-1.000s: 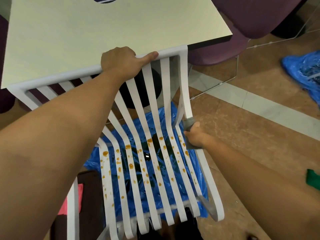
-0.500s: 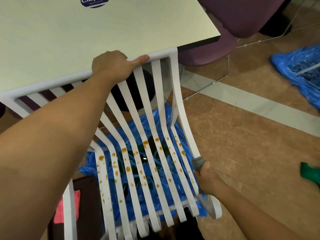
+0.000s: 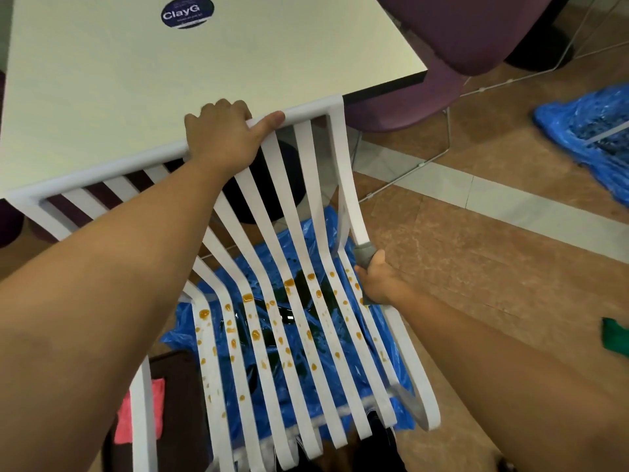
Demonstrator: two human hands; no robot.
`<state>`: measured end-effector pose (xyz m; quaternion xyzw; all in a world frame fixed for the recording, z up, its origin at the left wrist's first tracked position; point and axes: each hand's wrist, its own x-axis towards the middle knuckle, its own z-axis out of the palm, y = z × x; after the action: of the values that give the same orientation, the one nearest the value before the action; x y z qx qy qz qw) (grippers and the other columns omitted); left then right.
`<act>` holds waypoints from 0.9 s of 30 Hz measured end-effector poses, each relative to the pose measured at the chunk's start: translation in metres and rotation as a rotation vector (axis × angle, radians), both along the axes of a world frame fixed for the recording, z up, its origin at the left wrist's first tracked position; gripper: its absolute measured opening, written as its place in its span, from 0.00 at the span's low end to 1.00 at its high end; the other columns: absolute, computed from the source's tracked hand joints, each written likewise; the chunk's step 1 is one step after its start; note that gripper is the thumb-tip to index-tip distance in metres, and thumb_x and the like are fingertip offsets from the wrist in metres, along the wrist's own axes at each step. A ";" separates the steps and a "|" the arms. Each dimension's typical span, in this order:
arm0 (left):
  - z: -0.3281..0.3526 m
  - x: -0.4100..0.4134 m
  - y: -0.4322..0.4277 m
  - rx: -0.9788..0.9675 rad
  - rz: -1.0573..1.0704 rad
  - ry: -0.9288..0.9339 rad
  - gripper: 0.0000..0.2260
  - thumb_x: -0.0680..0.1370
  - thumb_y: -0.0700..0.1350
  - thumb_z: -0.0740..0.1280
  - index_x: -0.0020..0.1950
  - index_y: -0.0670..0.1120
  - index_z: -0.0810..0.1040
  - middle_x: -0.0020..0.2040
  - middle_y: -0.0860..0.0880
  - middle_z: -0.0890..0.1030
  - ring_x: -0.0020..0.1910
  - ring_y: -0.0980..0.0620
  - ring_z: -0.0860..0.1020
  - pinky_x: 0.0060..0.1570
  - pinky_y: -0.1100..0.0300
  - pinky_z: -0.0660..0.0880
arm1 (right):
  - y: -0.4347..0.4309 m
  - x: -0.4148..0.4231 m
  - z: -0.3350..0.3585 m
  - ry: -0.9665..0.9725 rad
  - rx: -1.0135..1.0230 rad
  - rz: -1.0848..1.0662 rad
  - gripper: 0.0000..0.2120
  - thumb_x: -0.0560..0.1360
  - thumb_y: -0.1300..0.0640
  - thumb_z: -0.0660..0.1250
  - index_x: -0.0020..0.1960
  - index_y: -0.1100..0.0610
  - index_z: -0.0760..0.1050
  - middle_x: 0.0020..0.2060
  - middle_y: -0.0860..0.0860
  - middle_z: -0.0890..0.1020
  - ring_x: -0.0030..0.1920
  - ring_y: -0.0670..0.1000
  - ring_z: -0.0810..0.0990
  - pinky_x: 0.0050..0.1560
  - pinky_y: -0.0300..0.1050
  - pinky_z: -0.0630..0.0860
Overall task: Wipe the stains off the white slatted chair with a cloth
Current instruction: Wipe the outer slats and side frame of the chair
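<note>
The white slatted chair (image 3: 308, 185) stands below me, its seat slats dotted with orange-brown stains (image 3: 247, 297). My left hand (image 3: 224, 137) grips the chair's top rail, thumb stretched along it. My right hand (image 3: 377, 281) holds a grey cloth (image 3: 364, 255) wrapped round the rightmost slat, where the back curves into the seat. Most of the cloth is hidden under my fingers.
A pale table (image 3: 170, 73) with a round dark sticker (image 3: 187, 12) sits just behind the chair. Blue plastic sheeting (image 3: 343, 233) lies under the seat, and more blue plastic (image 3: 592, 131) at right. A purple chair (image 3: 442, 56), a green cloth (image 3: 616, 338) and a pink cloth (image 3: 139, 417) are nearby.
My right hand with the grey cloth slid down the rightmost slat toward the seat's front, then came back up to the curve. My left hand kept its grip on the top rail.
</note>
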<state>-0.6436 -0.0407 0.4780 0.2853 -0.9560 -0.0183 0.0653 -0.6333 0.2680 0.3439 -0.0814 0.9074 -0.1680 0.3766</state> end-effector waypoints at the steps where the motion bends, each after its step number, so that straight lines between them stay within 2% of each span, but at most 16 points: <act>1: -0.002 0.001 0.004 -0.016 0.011 0.029 0.36 0.77 0.76 0.46 0.52 0.47 0.77 0.51 0.44 0.77 0.53 0.39 0.74 0.56 0.44 0.66 | 0.005 0.003 -0.002 0.002 -0.005 -0.006 0.27 0.83 0.48 0.57 0.74 0.65 0.58 0.63 0.64 0.75 0.61 0.64 0.75 0.56 0.54 0.70; 4: -0.007 0.004 0.011 -0.043 0.024 0.098 0.33 0.80 0.71 0.48 0.59 0.46 0.76 0.58 0.43 0.76 0.58 0.40 0.73 0.57 0.44 0.65 | 0.021 0.016 -0.008 -0.014 -0.005 -0.023 0.25 0.83 0.47 0.58 0.71 0.63 0.60 0.60 0.63 0.77 0.58 0.63 0.77 0.54 0.53 0.72; 8: -0.017 0.012 0.018 -0.073 0.026 0.142 0.27 0.83 0.65 0.49 0.61 0.45 0.75 0.58 0.43 0.77 0.57 0.40 0.73 0.57 0.45 0.65 | 0.059 0.049 -0.014 -0.008 -0.014 -0.031 0.24 0.82 0.45 0.58 0.69 0.61 0.61 0.54 0.59 0.78 0.53 0.60 0.79 0.51 0.52 0.74; 11: -0.033 0.026 0.028 -0.114 -0.011 0.176 0.23 0.80 0.59 0.58 0.69 0.46 0.70 0.63 0.43 0.75 0.63 0.40 0.71 0.69 0.44 0.60 | 0.091 0.076 -0.015 0.005 0.015 0.003 0.22 0.82 0.45 0.57 0.67 0.60 0.62 0.48 0.55 0.77 0.46 0.56 0.78 0.48 0.50 0.74; 13: -0.037 0.036 0.032 -0.103 -0.039 0.173 0.28 0.77 0.56 0.63 0.75 0.47 0.65 0.69 0.44 0.71 0.70 0.40 0.67 0.77 0.42 0.52 | 0.105 0.092 -0.015 -0.014 0.027 0.005 0.22 0.82 0.44 0.57 0.67 0.60 0.61 0.47 0.54 0.77 0.47 0.56 0.78 0.48 0.50 0.75; 16: -0.037 0.050 0.036 -0.081 -0.089 0.168 0.33 0.78 0.55 0.62 0.80 0.47 0.57 0.78 0.43 0.62 0.79 0.39 0.57 0.79 0.40 0.46 | 0.111 0.104 -0.017 -0.006 0.050 0.008 0.23 0.82 0.45 0.56 0.68 0.61 0.61 0.53 0.58 0.77 0.51 0.58 0.79 0.49 0.50 0.74; 18: -0.037 0.062 0.042 -0.060 -0.113 0.147 0.35 0.80 0.55 0.62 0.82 0.48 0.52 0.82 0.42 0.55 0.81 0.39 0.51 0.79 0.40 0.44 | 0.110 0.103 -0.018 0.003 0.093 0.014 0.23 0.83 0.45 0.55 0.68 0.61 0.61 0.53 0.58 0.78 0.52 0.58 0.78 0.49 0.49 0.73; 20: -0.040 0.079 0.051 0.011 -0.149 0.122 0.33 0.81 0.54 0.63 0.83 0.50 0.53 0.83 0.44 0.49 0.82 0.41 0.46 0.79 0.40 0.47 | 0.104 0.097 -0.020 0.006 0.125 -0.002 0.23 0.83 0.45 0.55 0.68 0.62 0.61 0.53 0.59 0.78 0.52 0.59 0.79 0.50 0.51 0.75; 21: -0.044 0.089 0.057 0.092 -0.167 0.115 0.30 0.81 0.54 0.63 0.82 0.50 0.58 0.83 0.45 0.51 0.82 0.42 0.48 0.78 0.39 0.51 | 0.101 0.093 -0.022 0.010 0.131 -0.009 0.23 0.83 0.45 0.55 0.68 0.62 0.61 0.53 0.59 0.78 0.52 0.60 0.79 0.51 0.52 0.75; 24: -0.068 0.139 0.077 0.374 -0.139 0.073 0.22 0.83 0.53 0.63 0.76 0.50 0.69 0.74 0.47 0.72 0.74 0.45 0.67 0.72 0.40 0.67 | 0.088 0.083 -0.026 0.020 0.141 -0.021 0.24 0.82 0.45 0.56 0.68 0.62 0.62 0.54 0.60 0.78 0.53 0.60 0.79 0.52 0.53 0.75; 27: -0.103 0.216 0.095 0.456 -0.034 0.051 0.15 0.83 0.51 0.64 0.68 0.49 0.77 0.64 0.50 0.80 0.65 0.47 0.75 0.64 0.43 0.73 | 0.077 0.074 -0.030 0.025 0.130 -0.054 0.24 0.82 0.45 0.56 0.69 0.62 0.62 0.56 0.61 0.78 0.55 0.62 0.79 0.53 0.54 0.75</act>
<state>-0.4273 0.0542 0.3750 0.2761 -0.9299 -0.2420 0.0229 -0.5593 0.3447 0.3143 -0.0341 0.9228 -0.1177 0.3652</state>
